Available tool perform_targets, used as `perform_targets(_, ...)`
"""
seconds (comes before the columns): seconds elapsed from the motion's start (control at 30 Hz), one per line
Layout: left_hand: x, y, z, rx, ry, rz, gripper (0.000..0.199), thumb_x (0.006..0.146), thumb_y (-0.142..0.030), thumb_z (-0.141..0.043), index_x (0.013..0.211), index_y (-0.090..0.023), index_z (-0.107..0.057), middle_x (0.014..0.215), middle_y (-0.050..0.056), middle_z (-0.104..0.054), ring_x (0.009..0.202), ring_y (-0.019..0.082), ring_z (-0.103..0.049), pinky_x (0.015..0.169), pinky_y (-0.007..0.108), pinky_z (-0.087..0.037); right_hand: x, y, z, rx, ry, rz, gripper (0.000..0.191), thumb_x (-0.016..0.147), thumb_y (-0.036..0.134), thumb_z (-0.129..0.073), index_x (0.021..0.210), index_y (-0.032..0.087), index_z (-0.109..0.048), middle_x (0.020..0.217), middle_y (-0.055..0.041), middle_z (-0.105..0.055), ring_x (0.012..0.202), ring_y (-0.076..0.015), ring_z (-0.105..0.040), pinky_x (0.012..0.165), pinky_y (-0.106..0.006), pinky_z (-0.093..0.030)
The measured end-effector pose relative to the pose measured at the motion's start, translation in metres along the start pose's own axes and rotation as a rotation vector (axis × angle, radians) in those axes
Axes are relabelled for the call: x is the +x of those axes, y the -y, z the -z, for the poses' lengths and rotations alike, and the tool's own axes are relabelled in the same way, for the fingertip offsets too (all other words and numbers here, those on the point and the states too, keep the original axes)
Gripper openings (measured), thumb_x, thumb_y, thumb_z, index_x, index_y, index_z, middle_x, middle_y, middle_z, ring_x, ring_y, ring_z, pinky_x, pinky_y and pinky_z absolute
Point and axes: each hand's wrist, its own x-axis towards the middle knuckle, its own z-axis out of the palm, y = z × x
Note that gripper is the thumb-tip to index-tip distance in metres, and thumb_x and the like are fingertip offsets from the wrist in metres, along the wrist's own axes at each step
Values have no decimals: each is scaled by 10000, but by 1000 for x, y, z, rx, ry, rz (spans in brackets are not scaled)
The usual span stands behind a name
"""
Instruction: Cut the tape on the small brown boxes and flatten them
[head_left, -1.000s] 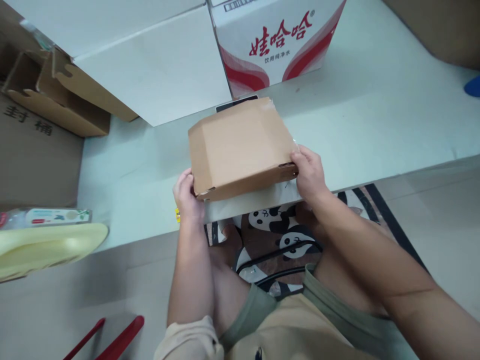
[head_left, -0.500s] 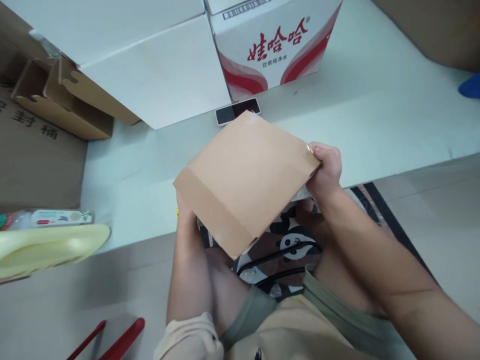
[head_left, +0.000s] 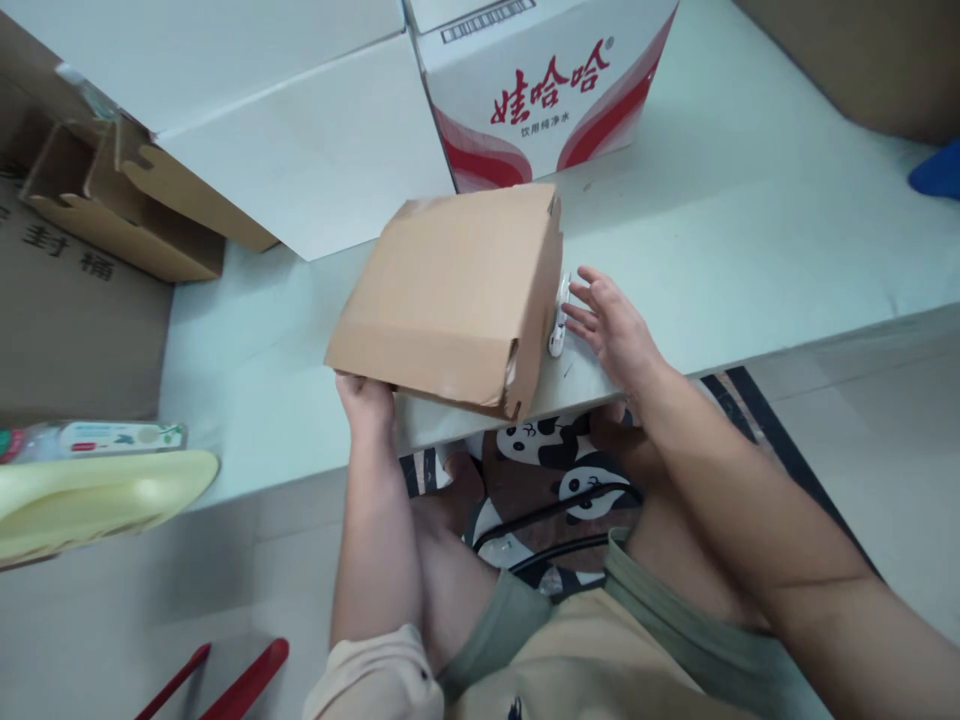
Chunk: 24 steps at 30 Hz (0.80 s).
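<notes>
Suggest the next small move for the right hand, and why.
I'd probably bring the right hand against the right side of the cardboard box to steady it: that hand is open and off the box, while only the left hand grips it, at the near left corner.

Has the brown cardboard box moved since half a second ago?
Yes. Judged against the red-and-white carton, the brown cardboard box has shifted up and to the left in the picture, and it has also turned.
</notes>
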Motion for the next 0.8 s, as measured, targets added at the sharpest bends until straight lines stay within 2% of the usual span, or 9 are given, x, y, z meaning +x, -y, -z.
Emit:
perform_targets(0.07,-3,-3,-5,55,-14,-68,384,767,-471,-788,1037,-207,-717,981,76,-739,1062,245,-698,981,398,-570,-3,1,-3,11,106,-38,789,737,788,-589,1385,362,-443,1503,-73,-516,1219,-269,-636,946,-443,-582)
perform_targets(0.13,-6,-9,-8,137,41,-151,355,803,-449,-754,1061,-206,-740,1042,96,-748,1146,259,-681,1063,430,-528,-5,2,-5,26,162,-47,793,765,748,-587,1432,370,-382,1470,-71,-554,1138,-250,-668,877,-435,-610)
perform_targets(0.2,-8,-14,-7,217,158,-238,339,838,-386,-709,1137,-232,-752,1185,102,-736,1245,253,-640,1145,439,-462,-5,3,-5,38,130,-58,733,765,601,-662,1400,344,-401,1373,-61,-631,1071,-242,-687,824,-427,-626)
perform_targets(0.3,-8,-17,-4,328,333,-325,418,824,-220,-638,1222,-288,-746,1338,77,-688,1296,248,-611,1182,455,-424,-1,3,-2,51,1,-144,476,729,402,-693,1159,254,-553,1172,-78,-723,971,-262,-709,792,-449,-639)
perform_targets(0.4,-7,-14,0,436,478,-267,555,715,-90,-597,1202,-297,-762,1369,84,-668,1302,278,-608,1181,507,-420,4,1,3,67,-76,-214,276,706,353,-671,931,216,-590,1022,-104,-747,893,-279,-715,813,-481,-642)
perform_targets(0.53,-5,-11,6,424,594,-110,611,640,-69,-567,1174,-284,-773,1424,83,-633,1379,299,-549,1224,563,-353,8,0,9,45,-93,-183,254,684,354,-648,894,219,-598,977,-97,-742,927,-298,-716,838,-505,-636)
perform_targets(0.63,-4,-15,7,312,534,-44,533,613,-98,-565,1067,-252,-799,1346,84,-686,1343,290,-580,1236,558,-339,5,1,9,43,-50,-181,262,686,377,-645,894,220,-612,943,-94,-743,908,-311,-714,828,-527,-628)
perform_targets(0.7,-4,-20,5,199,397,-1,496,570,-106,-586,997,-241,-799,1249,81,-728,1287,282,-619,1226,522,-369,1,4,8,42,-34,-174,261,675,381,-650,876,220,-612,917,-90,-741,889,-310,-710,833,-526,-622)
perform_targets(0.8,-2,-27,0,-56,196,35,458,513,-113,-611,919,-252,-768,1160,64,-745,1231,263,-646,1161,438,-449,-7,14,12,33,-84,-112,260,656,376,-635,860,220,-594,887,-88,-730,839,-292,-705,794,-498,-619)
